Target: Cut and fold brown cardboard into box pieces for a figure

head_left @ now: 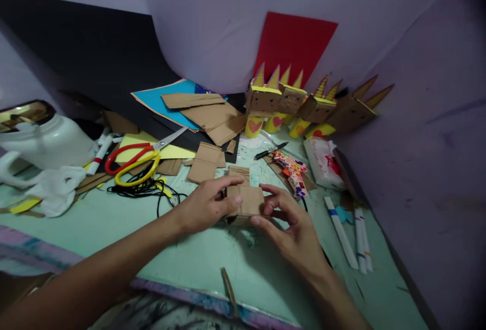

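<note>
A small cardboard box (251,199) sits between my two hands on the pale green tabletop. My left hand (212,201) grips its left side, thumb on the top face and fingers behind. On the right side, my right hand (286,216) holds the box between a curved forefinger and the thumb at the near edge. A dark gap shows under the box's near left corner. Just behind it lies a flat cardboard piece (239,172), with a larger cardboard rectangle (205,162) to the left.
Red-and-yellow scissors (154,155) lie left over a tangled black cord (142,187). Cardboard figures with pointed horns (261,99) line the back. A flower-patterned glue gun (294,170), a black pen (270,151) and white markers (340,233) lie right. A cardboard strip (230,289) rests in front.
</note>
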The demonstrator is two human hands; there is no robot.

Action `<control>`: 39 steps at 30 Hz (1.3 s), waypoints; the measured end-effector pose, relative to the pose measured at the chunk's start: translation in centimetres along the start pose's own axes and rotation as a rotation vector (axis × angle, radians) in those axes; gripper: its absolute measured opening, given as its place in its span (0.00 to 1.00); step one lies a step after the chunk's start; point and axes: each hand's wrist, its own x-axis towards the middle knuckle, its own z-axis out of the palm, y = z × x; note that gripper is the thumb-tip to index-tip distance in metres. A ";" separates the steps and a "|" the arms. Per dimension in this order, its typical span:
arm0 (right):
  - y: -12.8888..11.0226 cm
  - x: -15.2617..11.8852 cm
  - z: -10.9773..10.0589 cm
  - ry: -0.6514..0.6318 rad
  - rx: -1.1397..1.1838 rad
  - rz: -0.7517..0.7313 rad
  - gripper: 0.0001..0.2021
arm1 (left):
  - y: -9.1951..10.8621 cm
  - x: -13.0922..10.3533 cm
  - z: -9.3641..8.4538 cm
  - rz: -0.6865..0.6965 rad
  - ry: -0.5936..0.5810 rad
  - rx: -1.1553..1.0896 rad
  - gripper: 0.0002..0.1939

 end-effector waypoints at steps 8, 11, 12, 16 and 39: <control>0.1 0.0 0.3 0.008 0.023 -0.048 0.10 | 0.0 0.0 0.0 -0.050 -0.031 -0.144 0.21; -0.1 0.0 0.3 -0.004 -0.004 -0.115 0.09 | 0.1 0.1 0.2 -0.068 -0.018 -0.134 0.19; -0.2 0.0 0.2 -0.008 -0.005 -0.125 0.09 | 0.1 0.1 0.3 -0.071 -0.015 -0.128 0.19; -0.3 0.2 0.2 -0.012 0.011 -0.101 0.10 | 0.1 0.3 0.5 -0.068 -0.013 -0.173 0.19; 0.7 0.1 0.9 0.002 0.213 0.101 0.25 | 0.0 0.0 0.6 0.057 0.013 0.275 0.31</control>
